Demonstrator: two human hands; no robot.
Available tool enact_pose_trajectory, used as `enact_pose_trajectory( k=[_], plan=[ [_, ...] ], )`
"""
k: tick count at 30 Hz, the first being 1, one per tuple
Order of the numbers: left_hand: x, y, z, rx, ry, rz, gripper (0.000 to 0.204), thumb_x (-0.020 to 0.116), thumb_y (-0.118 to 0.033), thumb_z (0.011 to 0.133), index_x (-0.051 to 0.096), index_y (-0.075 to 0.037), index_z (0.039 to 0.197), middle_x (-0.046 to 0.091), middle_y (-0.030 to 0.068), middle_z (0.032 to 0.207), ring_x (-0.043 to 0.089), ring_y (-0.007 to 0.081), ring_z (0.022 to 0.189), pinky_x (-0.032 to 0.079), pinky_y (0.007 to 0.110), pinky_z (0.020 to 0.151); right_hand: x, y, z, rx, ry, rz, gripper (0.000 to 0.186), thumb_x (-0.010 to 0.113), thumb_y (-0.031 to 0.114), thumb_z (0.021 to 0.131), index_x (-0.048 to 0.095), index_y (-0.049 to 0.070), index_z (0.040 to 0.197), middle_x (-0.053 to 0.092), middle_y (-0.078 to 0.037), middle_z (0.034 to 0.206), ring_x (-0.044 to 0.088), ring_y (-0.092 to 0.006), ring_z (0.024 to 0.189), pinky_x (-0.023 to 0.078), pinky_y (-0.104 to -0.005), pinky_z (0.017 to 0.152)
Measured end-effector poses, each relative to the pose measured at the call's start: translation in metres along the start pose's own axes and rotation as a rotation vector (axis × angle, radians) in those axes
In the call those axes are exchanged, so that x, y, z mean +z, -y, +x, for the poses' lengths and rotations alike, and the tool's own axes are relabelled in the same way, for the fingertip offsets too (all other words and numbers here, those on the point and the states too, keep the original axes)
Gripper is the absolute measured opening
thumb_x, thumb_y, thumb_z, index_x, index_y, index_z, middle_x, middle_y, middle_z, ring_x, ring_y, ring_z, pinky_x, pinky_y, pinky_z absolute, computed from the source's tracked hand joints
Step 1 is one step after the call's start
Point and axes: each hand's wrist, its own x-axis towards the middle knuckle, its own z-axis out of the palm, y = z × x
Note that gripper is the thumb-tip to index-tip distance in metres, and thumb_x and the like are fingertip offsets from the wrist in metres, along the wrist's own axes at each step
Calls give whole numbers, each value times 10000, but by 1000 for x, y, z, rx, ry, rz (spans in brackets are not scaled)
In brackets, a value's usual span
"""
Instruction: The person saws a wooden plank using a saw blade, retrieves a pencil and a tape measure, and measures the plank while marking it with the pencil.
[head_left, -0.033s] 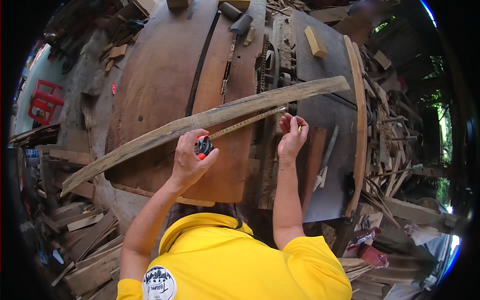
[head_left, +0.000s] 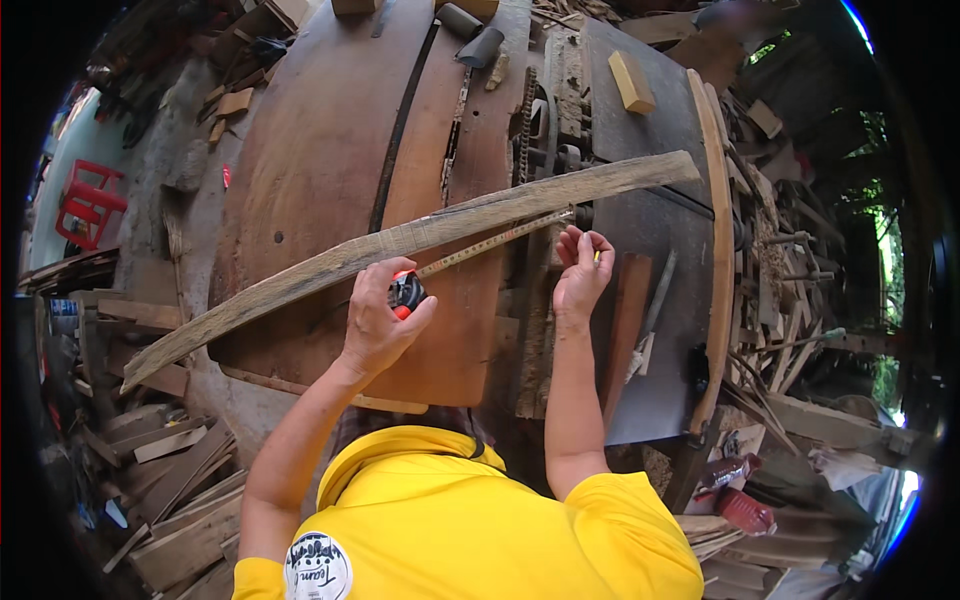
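Observation:
My left hand (head_left: 375, 315) is closed round a black and orange tape measure (head_left: 406, 291). Its yellow blade (head_left: 490, 243) is drawn out to the right, along the near side of a long, slightly bent wooden beam (head_left: 420, 233). The beam lies slantwise across the table. My right hand (head_left: 582, 275) is just below the blade's far end, palm up with the fingers curled. A tiny yellow bit shows at those fingertips; what it belongs to is hidden.
Under the beam is a brown wooden worktable (head_left: 310, 150) with a slot, beside a dark metal table (head_left: 665, 240). Toothed machine parts (head_left: 530, 115) sit between them. A wood block (head_left: 631, 82) rests at the far right. Scrap timber (head_left: 190, 500) is heaped on both sides.

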Motion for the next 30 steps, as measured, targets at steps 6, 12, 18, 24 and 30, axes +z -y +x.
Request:
enact_pose_trajectory(
  k=[6,12,18,24,30],
  plan=[
    [6,4,2,42,-35,18,427,765,-171,731,575,-67,1098,612,123,993,603,285,942,478,375,862,3,-5,-9,83,82,-19,138,574,126,977,490,69,1072,669,-117,1010,672,-185,866,566,-269,723],
    [2,14,-5,58,-41,37,427,768,-150,722,573,-70,1093,612,121,1008,583,293,952,471,384,873,1,-11,-15,149,127,-46,136,565,141,986,494,68,1076,669,-123,1030,674,-193,881,564,-291,749],
    [-16,26,-12,114,-106,86,441,777,-148,710,574,-77,1095,617,119,997,606,283,924,499,361,832,9,-12,-33,153,169,-102,134,560,148,990,494,65,1070,669,-116,988,672,-177,864,559,-289,739],
    [-59,47,-41,8,-83,47,513,785,-161,692,559,-56,1141,619,148,1034,610,314,943,502,384,851,33,-9,-78,-141,349,-475,79,560,114,988,530,54,1029,655,-74,935,637,-131,818,533,-257,719],
    [-97,72,-66,-128,-93,51,574,775,-162,696,527,-84,1207,635,137,994,653,265,916,517,355,841,51,-16,-114,-553,841,-787,295,647,-6,862,530,69,1122,604,-154,1254,642,-323,957,530,-375,808]
  ],
)
